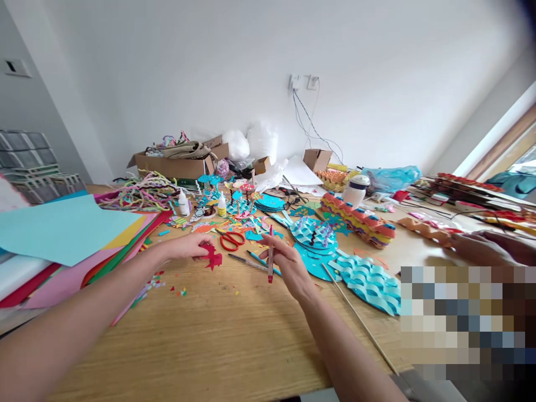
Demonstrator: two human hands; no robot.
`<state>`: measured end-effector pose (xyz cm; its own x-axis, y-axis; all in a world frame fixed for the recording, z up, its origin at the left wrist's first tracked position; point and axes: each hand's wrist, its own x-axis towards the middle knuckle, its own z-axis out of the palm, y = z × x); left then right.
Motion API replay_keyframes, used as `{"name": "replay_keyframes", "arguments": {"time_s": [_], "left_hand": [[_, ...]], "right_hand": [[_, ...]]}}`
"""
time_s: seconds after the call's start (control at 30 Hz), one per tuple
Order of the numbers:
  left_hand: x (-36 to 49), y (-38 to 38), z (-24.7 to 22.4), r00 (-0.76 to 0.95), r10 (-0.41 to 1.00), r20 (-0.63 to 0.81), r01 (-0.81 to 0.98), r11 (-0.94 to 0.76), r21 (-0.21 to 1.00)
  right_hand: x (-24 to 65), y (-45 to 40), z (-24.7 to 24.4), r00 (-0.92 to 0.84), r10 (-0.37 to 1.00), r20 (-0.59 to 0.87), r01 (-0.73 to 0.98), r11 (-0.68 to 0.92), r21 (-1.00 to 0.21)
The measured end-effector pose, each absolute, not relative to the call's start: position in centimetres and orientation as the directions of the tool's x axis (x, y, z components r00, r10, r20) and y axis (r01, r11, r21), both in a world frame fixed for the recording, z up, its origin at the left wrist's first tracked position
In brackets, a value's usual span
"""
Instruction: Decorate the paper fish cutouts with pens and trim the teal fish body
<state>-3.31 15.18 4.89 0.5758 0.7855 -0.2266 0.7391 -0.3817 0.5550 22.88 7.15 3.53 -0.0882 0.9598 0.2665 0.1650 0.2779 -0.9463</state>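
My left hand (191, 246) is closed on a small red paper cutout (213, 257) with a jagged outline, held over the wooden table. In my right hand (288, 265) is a pen (270, 257) with a clear barrel and red ends, held upright between thumb and fingers. Between the hands, a pair of scissors (231, 240) with red-orange handles lies on the table. A grey pencil-like stick (247, 262) and a blue pen (257, 257) lie just left of my right hand.
Coloured paper sheets (54, 226) are stacked at the left. White glue bottles (183, 203) stand behind the scissors. Blue woven paper (368, 282) and a wooden stick (360, 318) lie at the right, near egg trays (360, 220). Another person's hands (481, 248) are at the far right.
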Motion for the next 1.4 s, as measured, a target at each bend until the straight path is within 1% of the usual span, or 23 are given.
{"name": "replay_keyframes", "arguments": {"time_s": [0.07, 0.1, 0.17, 0.27, 0.37, 0.47, 0.57, 0.67, 0.83, 0.9, 1.0, 1.07, 1.13, 1.17, 1.2, 1.3, 1.33, 1.4], "left_hand": [[-3.3, 14.3, 4.8, 0.563, 0.794, -0.227, 0.736, -0.357, 0.576], [-3.2, 13.8, 4.8, 0.557, 0.799, -0.228, 0.736, -0.347, 0.581], [-2.9, 12.8, 4.5, 0.545, 0.805, -0.233, 0.740, -0.332, 0.585], [-2.4, 11.3, 4.0, 0.529, 0.816, -0.234, 0.754, -0.326, 0.570], [-1.8, 10.3, 3.7, 0.504, 0.836, -0.214, 0.781, -0.336, 0.527], [-1.5, 9.7, 3.5, 0.486, 0.853, -0.190, 0.809, -0.357, 0.468], [-1.5, 9.6, 3.4, 0.489, 0.856, -0.169, 0.824, -0.389, 0.411], [-1.6, 9.7, 3.2, 0.496, 0.854, -0.155, 0.829, -0.413, 0.376], [-2.0, 9.5, 3.4, 0.476, 0.860, -0.183, 0.847, -0.392, 0.360], [-2.1, 9.4, 3.6, 0.466, 0.862, -0.200, 0.850, -0.375, 0.369], [-2.5, 9.5, 3.9, 0.469, 0.856, -0.216, 0.844, -0.363, 0.396], [-2.9, 9.8, 4.0, 0.470, 0.852, -0.230, 0.840, -0.353, 0.411], [-3.4, 10.2, 4.1, 0.472, 0.845, -0.253, 0.837, -0.339, 0.429], [-3.6, 10.3, 4.2, 0.475, 0.838, -0.269, 0.834, -0.331, 0.443], [-3.7, 10.3, 4.2, 0.483, 0.828, -0.285, 0.826, -0.324, 0.462], [-3.3, 9.9, 4.2, 0.531, 0.782, -0.326, 0.789, -0.316, 0.528], [-3.0, 9.6, 4.2, 0.549, 0.766, -0.334, 0.776, -0.319, 0.545], [-2.3, 9.0, 4.2, 0.576, 0.743, -0.341, 0.757, -0.329, 0.564]], "right_hand": [[23.4, 7.4, 4.7, -0.054, 0.966, 0.252, 0.246, 0.258, -0.934], [23.8, 7.7, 5.0, -0.038, 0.968, 0.247, 0.313, 0.246, -0.917], [24.5, 8.6, 5.1, -0.053, 0.972, 0.230, 0.499, 0.225, -0.837], [25.5, 10.0, 4.1, -0.150, 0.963, 0.223, 0.765, 0.256, -0.591], [26.0, 10.8, 3.0, -0.210, 0.959, 0.190, 0.899, 0.265, -0.349], [25.8, 11.0, 2.4, -0.214, 0.969, 0.120, 0.956, 0.234, -0.179], [25.4, 11.0, 2.1, -0.210, 0.976, 0.064, 0.973, 0.215, -0.081], [25.3, 11.1, 1.9, -0.221, 0.973, 0.061, 0.974, 0.223, -0.030], [25.0, 10.8, 2.6, -0.219, 0.972, 0.090, 0.976, 0.220, 0.003], [24.5, 10.5, 3.4, -0.240, 0.963, 0.123, 0.970, 0.241, 0.005], [23.2, 9.4, 4.5, -0.300, 0.942, 0.148, 0.950, 0.309, -0.039], [22.2, 8.5, 5.0, -0.357, 0.925, 0.128, 0.926, 0.369, -0.080], [21.1, 7.5, 5.2, -0.384, 0.919, 0.094, 0.908, 0.394, -0.140], [20.6, 7.1, 5.3, -0.394, 0.915, 0.085, 0.893, 0.403, -0.200], [20.0, 6.6, 5.3, -0.396, 0.915, 0.077, 0.870, 0.400, -0.288], [18.4, 5.8, 4.9, -0.391, 0.920, 0.011, 0.741, 0.322, -0.590], [17.9, 5.7, 4.6, -0.405, 0.914, -0.013, 0.694, 0.298, -0.655], [17.0, 5.7, 4.0, -0.440, 0.895, -0.070, 0.650, 0.264, -0.713]]}}
